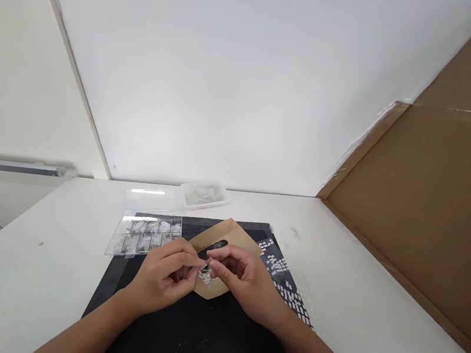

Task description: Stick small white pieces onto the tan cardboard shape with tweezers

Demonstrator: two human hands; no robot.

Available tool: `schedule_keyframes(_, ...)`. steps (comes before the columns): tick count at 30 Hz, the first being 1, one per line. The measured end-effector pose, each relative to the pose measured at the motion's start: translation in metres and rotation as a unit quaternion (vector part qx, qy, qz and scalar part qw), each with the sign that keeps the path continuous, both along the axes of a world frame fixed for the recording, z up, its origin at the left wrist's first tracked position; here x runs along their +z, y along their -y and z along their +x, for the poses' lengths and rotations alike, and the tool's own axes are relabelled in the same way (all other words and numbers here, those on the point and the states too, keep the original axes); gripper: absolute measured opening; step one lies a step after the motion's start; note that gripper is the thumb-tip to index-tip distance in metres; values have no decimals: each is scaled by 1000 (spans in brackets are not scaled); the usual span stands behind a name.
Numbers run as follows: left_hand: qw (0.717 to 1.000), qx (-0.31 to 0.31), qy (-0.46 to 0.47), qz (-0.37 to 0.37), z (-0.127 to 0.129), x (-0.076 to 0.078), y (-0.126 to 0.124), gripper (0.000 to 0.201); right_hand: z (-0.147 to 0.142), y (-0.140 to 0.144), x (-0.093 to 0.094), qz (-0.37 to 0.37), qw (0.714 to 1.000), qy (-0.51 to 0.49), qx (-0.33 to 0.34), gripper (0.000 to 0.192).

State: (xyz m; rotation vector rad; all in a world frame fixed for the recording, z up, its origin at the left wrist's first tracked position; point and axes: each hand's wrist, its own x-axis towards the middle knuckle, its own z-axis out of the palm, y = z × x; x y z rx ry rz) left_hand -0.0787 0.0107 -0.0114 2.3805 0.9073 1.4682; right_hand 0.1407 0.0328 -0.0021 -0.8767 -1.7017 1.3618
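My left hand (170,273) and my right hand (246,277) meet fingertip to fingertip above a tan paper tray (235,233). Both are closed in a pinch, and what lies between the fingers is too small to name. Below the fingertips, small white pieces (204,276) lie in the tray. A dark rounded object (219,245) rests in the tray behind my hands, partly hidden by them. The tray sits on a black mat (197,331).
At the left is a clear compartment box (130,243) with its lid open, holding small bags. A white container (203,194) stands by the wall. Rows of white rectangles (288,292) cover a dark sheet at the right. A cardboard panel (423,230) borders the right side.
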Motion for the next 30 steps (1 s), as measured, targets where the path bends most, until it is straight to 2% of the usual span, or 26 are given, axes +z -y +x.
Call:
schedule_keyframes(6,998,35,-35,38,-2,-2,-1,34,2,-6,-4,87,994,58,-30,26)
schedule_keyframes(11,982,171,2,75,-4,1,-4,38,8,-15,-4,176,972,142,-58,24)
schedule_keyframes(14,967,244,-1,70,-19,14,-5,28,13,-19,-4,203,965,147,-71,23)
schedule_keyframes(17,956,282,-53,52,-46,35,3,18,16,-22,-3,185,970,130,-94,22)
schedule_keyframes(19,927,364,-71,52,-68,49,15,15,16,-23,-2,165,972,128,-107,22)
schedule_keyframes(21,892,448,-56,5,-89,57,27,15,17,-23,-1,146,973,127,-126,21)
schedule_keyframes(23,876,469,-89,-69,-106,55,38,19,16,-22,0,130,973,124,-147,21)
schedule_keyframes(25,877,448,-124,-126,-119,45,43,25,15,-21,0,127,971,128,-159,21)
schedule_keyframes(27,888,409,-151,-150,-127,31,45,29,14,-20,0,139,967,142,-163,21)
schedule_keyframes(30,898,382,-151,-158,-132,12,43,32,13,-19,-1,165,961,156,-158,21)
